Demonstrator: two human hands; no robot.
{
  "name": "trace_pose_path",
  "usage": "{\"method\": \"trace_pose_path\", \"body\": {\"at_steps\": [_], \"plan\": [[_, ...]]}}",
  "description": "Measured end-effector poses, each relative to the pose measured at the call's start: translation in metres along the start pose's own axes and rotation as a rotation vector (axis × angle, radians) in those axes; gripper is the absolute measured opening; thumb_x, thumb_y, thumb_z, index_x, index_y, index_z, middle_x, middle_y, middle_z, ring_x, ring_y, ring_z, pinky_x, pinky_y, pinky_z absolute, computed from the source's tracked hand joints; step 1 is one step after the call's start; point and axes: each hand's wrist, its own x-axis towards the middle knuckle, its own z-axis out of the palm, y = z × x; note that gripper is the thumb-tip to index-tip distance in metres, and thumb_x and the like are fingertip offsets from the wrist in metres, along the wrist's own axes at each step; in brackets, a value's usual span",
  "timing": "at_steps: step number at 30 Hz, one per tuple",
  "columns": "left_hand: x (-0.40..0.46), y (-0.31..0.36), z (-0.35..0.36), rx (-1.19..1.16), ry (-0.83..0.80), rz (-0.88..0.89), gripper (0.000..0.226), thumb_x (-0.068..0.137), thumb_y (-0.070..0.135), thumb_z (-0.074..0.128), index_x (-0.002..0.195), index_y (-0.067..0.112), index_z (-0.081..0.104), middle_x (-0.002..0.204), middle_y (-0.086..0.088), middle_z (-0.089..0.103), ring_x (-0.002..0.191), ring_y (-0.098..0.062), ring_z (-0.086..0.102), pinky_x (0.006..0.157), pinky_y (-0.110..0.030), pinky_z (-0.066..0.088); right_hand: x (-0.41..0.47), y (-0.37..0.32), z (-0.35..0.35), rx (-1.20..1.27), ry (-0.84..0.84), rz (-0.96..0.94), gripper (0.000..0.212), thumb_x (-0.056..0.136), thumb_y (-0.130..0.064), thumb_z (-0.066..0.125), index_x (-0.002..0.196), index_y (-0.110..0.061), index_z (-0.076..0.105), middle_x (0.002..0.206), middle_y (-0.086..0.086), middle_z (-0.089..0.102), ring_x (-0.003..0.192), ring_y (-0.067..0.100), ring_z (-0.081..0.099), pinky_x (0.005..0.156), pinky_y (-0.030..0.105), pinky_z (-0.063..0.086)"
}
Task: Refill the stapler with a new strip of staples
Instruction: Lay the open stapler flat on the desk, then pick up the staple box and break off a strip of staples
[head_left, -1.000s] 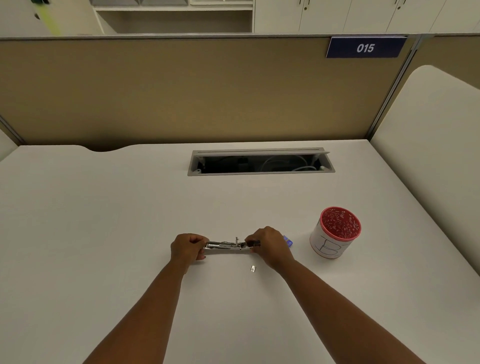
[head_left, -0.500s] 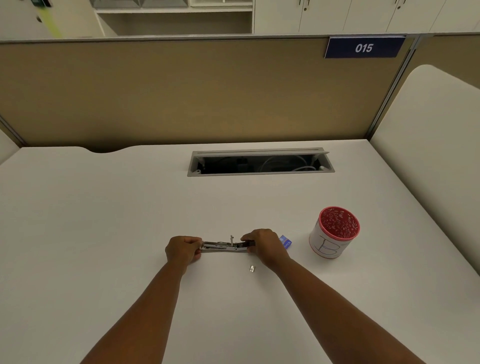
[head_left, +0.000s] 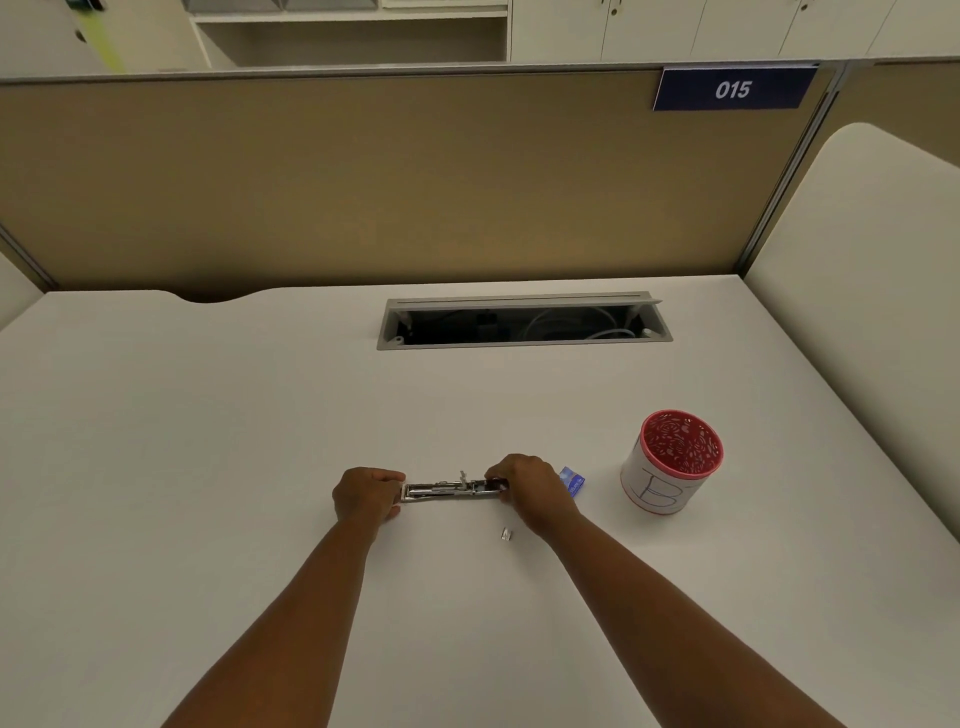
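Both arms are reaching forward, the left hand (head_left: 368, 493) and right hand (head_left: 532, 488) each gripping an end of the opened stapler (head_left: 451, 490) lying between them.

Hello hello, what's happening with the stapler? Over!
Left hand and right hand grip the ends of the opened silver metal stapler. Small silver staple piece lies loose on the white desk. Nothing blocking.

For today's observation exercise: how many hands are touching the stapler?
2. The left hand grips the stapler's left end; the right hand covers its right end.
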Motion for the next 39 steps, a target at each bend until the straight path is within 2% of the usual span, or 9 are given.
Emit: {"method": "trace_pose_path", "body": {"at_steps": [8,11,13,17,20,26,29,31,39], "plan": [[-0.006,0.000,0.006,0.035,-0.055,0.019,0.018,0.080,-0.004,0.058,0.092,-0.002,0.072,0.073,-0.013,0.064,0.059,-0.019,0.058,0.037,-0.012,0.050,-0.016,0.021,-0.013,0.086,0.064,-0.011,0.032,0.081,0.001,0.056,0.110,-0.009,0.063,0.112,0.012,0.065,0.105,0.027,0.058,0.082,0.029,0.042],[-0.009,-0.002,0.000,0.187,0.008,0.172,0.021,0.080,-0.002,0.058,0.095,0.000,0.073,0.092,-0.018,0.072,0.079,-0.032,0.067,0.072,-0.030,0.060,-0.027,0.018,-0.013,0.149,0.183,-0.083,0.019,0.082,-0.006,0.063,0.099,-0.010,0.068,0.099,0.011,0.069,0.094,0.025,0.062,0.071,0.021,0.036],[-0.012,-0.006,-0.006,0.319,0.055,0.331,0.022,0.081,-0.001,0.057,0.098,0.001,0.072,0.106,-0.018,0.071,0.101,-0.033,0.064,0.092,-0.033,0.050,-0.034,0.017,-0.013,0.165,0.138,-0.129,0.014,0.081,-0.009,0.065,0.094,-0.010,0.070,0.095,0.011,0.070,0.090,0.026,0.062,0.070,0.021,0.036],[-0.018,-0.013,-0.010,0.436,-0.036,0.524,0.030,0.083,-0.003,0.055,0.111,0.000,0.065,0.122,-0.018,0.064,0.116,-0.030,0.057,0.100,-0.034,0.041,-0.042,0.016,-0.010,0.026,-0.064,-0.230,0.022,0.086,-0.014,0.059,0.106,-0.015,0.067,0.115,0.006,0.064,0.108,0.019,0.056,0.084,0.022,0.036],[-0.022,-0.016,-0.008,0.603,-0.155,0.560,0.039,0.088,0.015,0.046,0.125,0.006,0.055,0.137,-0.012,0.053,0.129,-0.026,0.047,0.107,-0.033,0.034,-0.047,0.015,-0.010,-0.087,-0.123,-0.270,0.026,0.090,-0.008,0.050,0.109,-0.017,0.065,0.123,0.005,0.059,0.113,0.018,0.053,0.089,0.032,0.035],[-0.021,-0.018,-0.012,0.900,-0.368,0.545,0.069,0.091,0.038,0.049,0.146,0.011,0.017,0.158,-0.004,0.010,0.146,-0.017,0.009,0.117,-0.030,0.014,-0.053,0.015,-0.007,-0.136,-0.087,-0.213,0.022,0.090,-0.004,0.042,0.093,-0.005,0.064,0.104,0.013,0.062,0.096,0.027,0.057,0.093,0.040,0.040],[-0.021,-0.017,-0.014,0.954,-0.421,0.521,0.085,0.085,0.043,0.057,0.147,0.012,0.008,0.159,-0.001,0.001,0.146,-0.016,0.003,0.117,-0.032,0.014,-0.056,0.015,-0.007,-0.101,-0.009,-0.187,0.020,0.094,-0.012,0.042,0.098,-0.008,0.061,0.105,0.010,0.064,0.096,0.026,0.057,0.097,0.038,0.040],[-0.023,-0.018,-0.012,0.986,-0.410,0.518,0.090,0.083,0.045,0.059,0.147,0.012,0.005,0.159,-0.001,-0.002,0.146,-0.017,0.001,0.117,-0.033,0.016,-0.057,0.011,-0.014,-0.046,0.094,-0.195,0.019,0.094,-0.017,0.045,0.100,-0.010,0.062,0.105,0.009,0.065,0.096,0.026,0.059,0.085,0.034,0.042],[-0.026,-0.010,-0.003,1.048,-0.413,0.462,0.099,0.079,0.047,0.063,0.147,0.008,0.002,0.159,-0.005,-0.004,0.146,-0.022,-0.001,0.119,-0.038,0.015,-0.053,0.011,-0.084,0.059,0.743,-0.151,0.015,0.084,-0.009,0.062,0.096,-0.003,0.068,0.088,0.017,0.071,0.080,0.029,0.064,0.064,0.038,0.055]]}}
